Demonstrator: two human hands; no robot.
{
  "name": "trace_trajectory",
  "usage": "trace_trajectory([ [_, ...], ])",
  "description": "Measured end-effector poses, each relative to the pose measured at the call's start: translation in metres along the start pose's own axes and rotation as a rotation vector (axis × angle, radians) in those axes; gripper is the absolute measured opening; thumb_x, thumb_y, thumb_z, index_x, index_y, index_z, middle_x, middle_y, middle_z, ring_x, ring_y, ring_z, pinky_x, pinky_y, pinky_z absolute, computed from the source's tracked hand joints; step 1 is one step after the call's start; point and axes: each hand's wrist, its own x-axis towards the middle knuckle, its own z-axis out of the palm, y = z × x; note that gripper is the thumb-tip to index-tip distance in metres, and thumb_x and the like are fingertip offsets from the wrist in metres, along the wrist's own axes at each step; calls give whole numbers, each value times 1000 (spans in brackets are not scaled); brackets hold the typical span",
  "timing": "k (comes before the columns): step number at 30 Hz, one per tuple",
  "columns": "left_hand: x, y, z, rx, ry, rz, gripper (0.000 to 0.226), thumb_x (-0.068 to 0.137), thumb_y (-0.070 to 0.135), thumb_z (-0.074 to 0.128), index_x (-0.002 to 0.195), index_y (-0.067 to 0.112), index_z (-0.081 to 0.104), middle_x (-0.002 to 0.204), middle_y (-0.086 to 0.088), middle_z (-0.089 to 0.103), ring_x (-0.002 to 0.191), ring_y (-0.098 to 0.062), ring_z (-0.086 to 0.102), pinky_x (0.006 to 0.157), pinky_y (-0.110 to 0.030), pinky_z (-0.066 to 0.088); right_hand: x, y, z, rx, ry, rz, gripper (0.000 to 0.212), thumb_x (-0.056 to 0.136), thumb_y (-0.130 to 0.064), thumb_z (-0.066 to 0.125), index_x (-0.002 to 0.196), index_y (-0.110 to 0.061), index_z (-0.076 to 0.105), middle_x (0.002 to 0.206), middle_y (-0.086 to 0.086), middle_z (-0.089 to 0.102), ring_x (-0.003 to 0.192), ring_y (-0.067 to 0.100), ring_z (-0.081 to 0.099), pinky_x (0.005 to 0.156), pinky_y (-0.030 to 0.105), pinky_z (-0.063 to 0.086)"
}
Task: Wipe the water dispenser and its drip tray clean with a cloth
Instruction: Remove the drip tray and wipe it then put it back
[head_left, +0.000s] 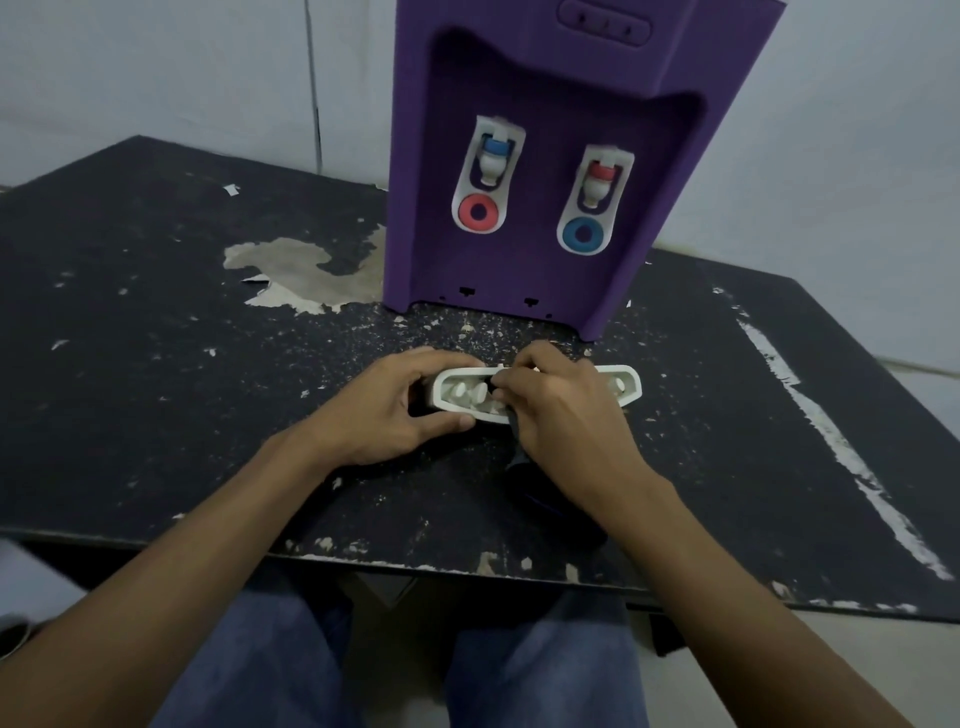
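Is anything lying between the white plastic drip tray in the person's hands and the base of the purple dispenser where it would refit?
Nothing visible does. The white plastic drip tray sits in front of the purple water dispenser; the worn black tabletop between them shows only paint flecks.

You sit at a worn black table (156, 364) whose top peels in pale patches (306, 270) (the largest lies beside the dispenser). Bare pale walls (156, 62) meet in a corner behind it, the floor (924, 675) is pale, and a purple tabletop dispenser (426, 156) stands on the table: a plain room, home or small office, you cannot tell which.
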Motion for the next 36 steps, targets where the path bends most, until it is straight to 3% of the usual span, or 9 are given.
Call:
trace_trajectory([
  [4, -1, 0, 1, 7, 4, -1, 52, 83, 22, 81, 131, 26, 63, 119, 11, 66, 112, -5, 62, 101, -30, 50, 6, 2, 12, 184, -22, 75, 12, 82, 2, 68, 84, -9, 73, 88, -1, 60, 67, 20, 58, 60, 41, 51],
  [9, 0, -1, 1, -37, 9, -34, 50, 81, 24, 83, 129, 25, 66, 118, 12, 69, 111, -7, 65, 101, -38, 52, 11, 13, 8, 392, -77, 80, 13, 84, 2, 65, 83, -7, 74, 89, -4, 60, 73, 15, 60, 67, 33, 51],
  [15, 0, -1, 2, -51, 1, -26, 51, 80, 21, 84, 128, 27, 66, 117, 16, 69, 112, -6, 65, 102, -37, 51, 12, 24, 0, 338, -144, -104, 16, 79, 0, 68, 86, -11, 76, 91, -1, 62, 75, 18, 62, 64, 40, 52],
  [20, 0, -4, 3, -58, 1, -33, 55, 79, 19, 85, 129, 25, 65, 119, 13, 68, 114, -7, 64, 104, -37, 51, 8, 22, -5, 154, -168, -253, 17, 83, -8, 54, 82, -17, 69, 94, -7, 66, 82, 16, 63, 66, 43, 45],
  [22, 0, -5, 2, -49, 4, -30, 57, 78, 19, 85, 131, 25, 65, 120, 12, 67, 115, -7, 63, 105, -37, 50, 2, 21, -5, 187, -155, -245, 20, 85, -13, 49, 83, -16, 69, 95, -6, 67, 83, 16, 64, 67, 41, 46],
  [28, 2, -8, 1, -44, -5, -48, 57, 80, 22, 84, 134, 27, 63, 124, 12, 64, 119, -5, 60, 108, -36, 48, -25, 23, -10, 520, -49, 87, 20, 89, 7, 60, 87, -10, 70, 94, -4, 64, 90, 8, 61, 82, 18, 46],
  [32, 1, -6, 1, -24, -10, -53, 58, 82, 23, 82, 136, 28, 61, 125, 16, 62, 120, -2, 58, 109, -32, 47, -33, 23, -16, 592, 124, 404, 15, 96, -7, 61, 93, -20, 67, 91, -12, 66, 90, 6, 61, 79, 13, 45],
  [36, 0, -4, 0, 21, -21, -47, 57, 85, 24, 80, 137, 31, 59, 127, 16, 61, 121, 0, 56, 108, -26, 45, -28, 12, -16, 629, 252, 550, 4, 95, -15, 65, 94, -18, 68, 85, -14, 68, 83, 0, 63, 72, 9, 44],
])
